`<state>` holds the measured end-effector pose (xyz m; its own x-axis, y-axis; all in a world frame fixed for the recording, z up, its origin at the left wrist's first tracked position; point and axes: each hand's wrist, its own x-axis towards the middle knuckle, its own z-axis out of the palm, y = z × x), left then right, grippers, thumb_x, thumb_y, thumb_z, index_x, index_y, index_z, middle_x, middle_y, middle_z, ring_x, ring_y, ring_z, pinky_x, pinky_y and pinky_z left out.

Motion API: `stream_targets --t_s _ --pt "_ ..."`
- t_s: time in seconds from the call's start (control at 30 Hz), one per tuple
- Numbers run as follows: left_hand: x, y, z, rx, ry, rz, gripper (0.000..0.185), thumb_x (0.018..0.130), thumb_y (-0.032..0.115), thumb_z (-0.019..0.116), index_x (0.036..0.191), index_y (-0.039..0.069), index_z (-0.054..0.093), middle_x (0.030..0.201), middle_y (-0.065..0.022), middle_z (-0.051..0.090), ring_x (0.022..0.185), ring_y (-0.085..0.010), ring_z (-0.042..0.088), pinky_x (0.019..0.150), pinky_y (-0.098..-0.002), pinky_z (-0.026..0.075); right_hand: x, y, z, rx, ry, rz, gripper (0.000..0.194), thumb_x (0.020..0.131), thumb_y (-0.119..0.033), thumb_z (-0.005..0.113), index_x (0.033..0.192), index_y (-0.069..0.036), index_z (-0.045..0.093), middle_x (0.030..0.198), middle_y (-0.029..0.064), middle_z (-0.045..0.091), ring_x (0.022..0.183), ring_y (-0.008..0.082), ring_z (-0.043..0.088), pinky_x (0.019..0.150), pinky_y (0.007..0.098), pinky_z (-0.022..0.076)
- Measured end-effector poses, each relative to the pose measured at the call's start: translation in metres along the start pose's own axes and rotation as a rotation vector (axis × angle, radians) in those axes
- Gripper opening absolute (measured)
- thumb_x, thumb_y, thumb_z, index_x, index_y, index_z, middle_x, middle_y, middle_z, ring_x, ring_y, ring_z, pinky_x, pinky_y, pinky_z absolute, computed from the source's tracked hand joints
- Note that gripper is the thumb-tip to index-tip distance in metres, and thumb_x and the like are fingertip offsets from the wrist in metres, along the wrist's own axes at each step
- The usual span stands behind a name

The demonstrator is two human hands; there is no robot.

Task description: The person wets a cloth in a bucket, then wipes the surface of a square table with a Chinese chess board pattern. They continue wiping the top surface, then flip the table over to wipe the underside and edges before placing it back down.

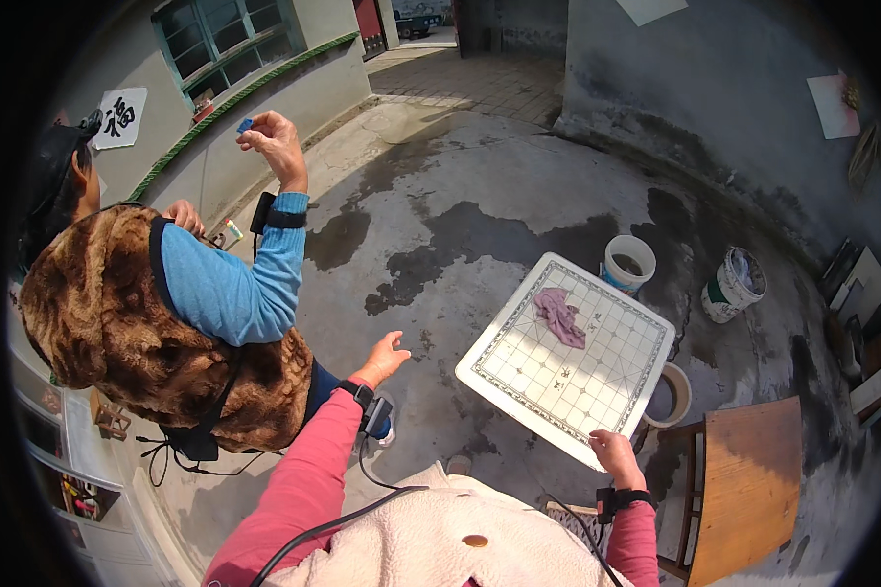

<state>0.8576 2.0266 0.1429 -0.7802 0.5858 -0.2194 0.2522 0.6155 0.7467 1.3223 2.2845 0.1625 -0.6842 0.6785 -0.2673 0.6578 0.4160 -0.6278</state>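
Observation:
My left hand point(386, 361) hangs in the air left of the table, its fingers apart and nothing in them. At the near right corner of a white square folding table point(473, 372), my right hand point(618, 461) grips the edge; the undersides of its fingers are hidden. A printed board-game grid covers the tabletop. On the grid lies a crumpled mauve cloth point(560, 318), towards the far left part. To my left stands a co-worker in a brown fur vest point(110, 308), with a raised hand point(283, 143) that pinches a small blue object point(244, 125).
Behind the table stands a white bucket point(614, 277) holding liquid; another bucket point(721, 297) is farther right. A third bucket point(683, 403) sits partly under the table's right side. Close by is a wooden chair point(752, 477). Dark wet patches point(477, 235) mark the concrete floor.

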Motion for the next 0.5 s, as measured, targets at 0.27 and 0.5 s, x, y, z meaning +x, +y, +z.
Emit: stream_targets --t_s 0.27,0.5 --pt "0.091 -0.057 -0.004 -0.714 0.653 -0.285 0.061 0.084 0.003 0.051 0.138 0.01 0.025 0.128 -0.0158 0.047 0.07 -0.0232 0.063 0.053 -0.0331 0.051 0.024 0.036 0.035 0.03 0.123 0.125 0.023 0.085 -0.02 0.063 0.102 -0.006 0.067 0.084 0.0197 0.067 0.082 0.0363 0.064 0.072 0.0417 0.0511" --pt "0.09 -0.076 0.03 -0.509 0.202 -0.755 0.027 0.086 0.017 0.051 0.113 0.01 0.051 0.09 -0.0069 0.06 0.065 -0.0187 0.059 0.053 -0.0333 0.048 -0.012 0.14 0.089 0.025 -0.163 0.451 0.028 0.082 -0.022 0.064 0.105 -0.005 0.066 0.094 0.0169 0.068 0.091 0.0333 0.064 0.079 0.0406 0.0507"
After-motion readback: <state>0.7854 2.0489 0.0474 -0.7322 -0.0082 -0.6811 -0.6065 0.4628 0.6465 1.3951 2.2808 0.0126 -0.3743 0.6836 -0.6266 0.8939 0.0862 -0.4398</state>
